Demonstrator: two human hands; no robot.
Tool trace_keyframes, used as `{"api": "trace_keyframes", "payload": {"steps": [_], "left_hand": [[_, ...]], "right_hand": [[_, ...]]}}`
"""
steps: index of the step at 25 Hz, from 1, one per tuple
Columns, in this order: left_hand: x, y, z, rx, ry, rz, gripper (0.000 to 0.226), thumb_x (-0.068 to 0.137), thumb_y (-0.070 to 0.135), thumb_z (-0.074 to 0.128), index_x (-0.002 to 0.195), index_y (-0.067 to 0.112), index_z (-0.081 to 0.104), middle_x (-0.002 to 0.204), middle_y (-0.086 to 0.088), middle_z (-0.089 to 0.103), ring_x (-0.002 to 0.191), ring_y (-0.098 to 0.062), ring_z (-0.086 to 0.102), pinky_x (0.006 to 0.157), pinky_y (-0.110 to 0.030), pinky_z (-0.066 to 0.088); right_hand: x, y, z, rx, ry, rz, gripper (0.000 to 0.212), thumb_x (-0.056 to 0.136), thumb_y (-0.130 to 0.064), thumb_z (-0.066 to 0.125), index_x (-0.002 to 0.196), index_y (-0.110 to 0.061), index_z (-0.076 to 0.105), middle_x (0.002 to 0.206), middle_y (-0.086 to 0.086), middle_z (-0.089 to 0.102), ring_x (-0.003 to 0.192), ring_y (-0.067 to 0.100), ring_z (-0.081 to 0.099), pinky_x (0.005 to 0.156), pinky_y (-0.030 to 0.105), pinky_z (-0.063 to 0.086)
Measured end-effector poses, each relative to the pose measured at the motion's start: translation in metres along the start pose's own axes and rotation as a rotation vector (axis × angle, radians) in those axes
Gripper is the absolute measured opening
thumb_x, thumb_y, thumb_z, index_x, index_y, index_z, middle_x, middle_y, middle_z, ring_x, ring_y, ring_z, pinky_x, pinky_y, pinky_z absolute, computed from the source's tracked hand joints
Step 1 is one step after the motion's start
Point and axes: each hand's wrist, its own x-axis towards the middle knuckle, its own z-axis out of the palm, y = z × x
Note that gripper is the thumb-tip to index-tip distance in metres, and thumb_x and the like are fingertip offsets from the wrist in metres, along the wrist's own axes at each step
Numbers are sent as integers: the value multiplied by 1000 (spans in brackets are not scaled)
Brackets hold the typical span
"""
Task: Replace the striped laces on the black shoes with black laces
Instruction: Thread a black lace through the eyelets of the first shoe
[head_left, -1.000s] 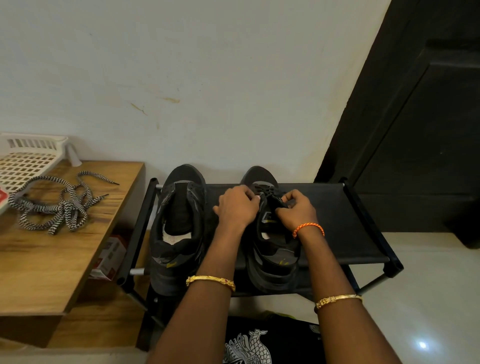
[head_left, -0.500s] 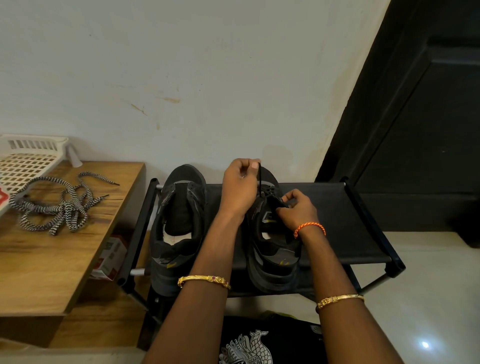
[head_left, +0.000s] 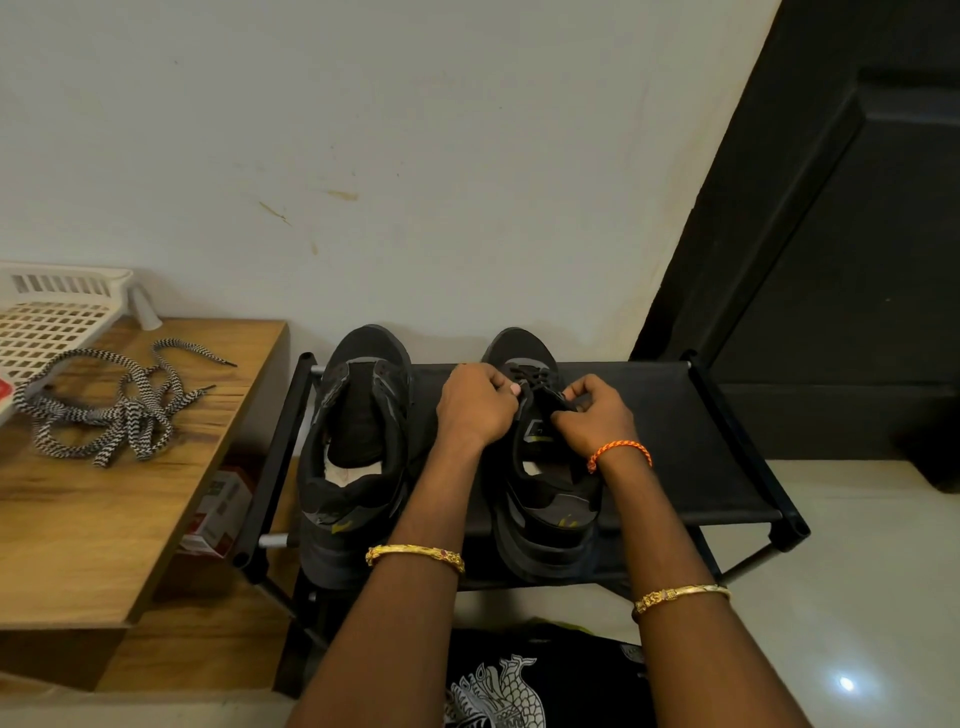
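Room: pale wall (head_left: 415, 130) behind, dark door (head_left: 841, 260) on the right, light glossy floor (head_left: 857, 597) below.
Rack: one low black shoe rack (head_left: 675, 426) against the wall, carrying both shoes side by side.
Shoes: two black shoes, toes toward the wall; the left shoe (head_left: 358, 452) stands with no lace in its eyelets and its tongue upright, and the right shoe (head_left: 545, 499) sits between the hands.
Black lace: one black lace (head_left: 530, 376) crosses the front eyelets of the right shoe; how far up it runs is hidden by the fingers.
Left hand (head_left: 475, 402): fingers curled, pinching the lace at the shoe's left edge.
Right hand (head_left: 592, 415): fingers curled on the lace at the shoe's right edge, near the tongue.
Striped laces: black-and-white striped laces (head_left: 104, 410) lie in one tangled heap on the wooden table (head_left: 104, 519), well apart from the shoes; the tangle hides their count.
Basket: one white plastic basket (head_left: 52, 317) at the table's far corner.
Wrists: two gold bangles, one per arm; one orange thread band (head_left: 618, 452) on the right wrist.
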Motion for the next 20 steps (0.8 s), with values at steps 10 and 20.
{"api": "trace_keyframes", "payload": {"steps": [10, 20], "left_hand": [[3, -5, -1, -154, -96, -72, 20, 95, 26, 52, 86, 12, 62, 85, 0, 62, 95, -23, 61, 92, -41, 48], [4, -10, -18, -205, -218, -96, 47, 98, 47, 40, 81, 15, 69, 92, -3, 68, 84, -12, 60, 88, -34, 45]], "right_hand": [[0, 1, 2, 12, 18, -18, 23, 76, -4, 65, 72, -23, 52, 67, -4, 52, 62, 7, 48, 50, 20, 35], [-1, 2, 4, -8, 77, -53, 20, 74, -4, 68, 79, -21, 58, 73, -2, 55, 68, 10, 52, 55, 21, 41]]}}
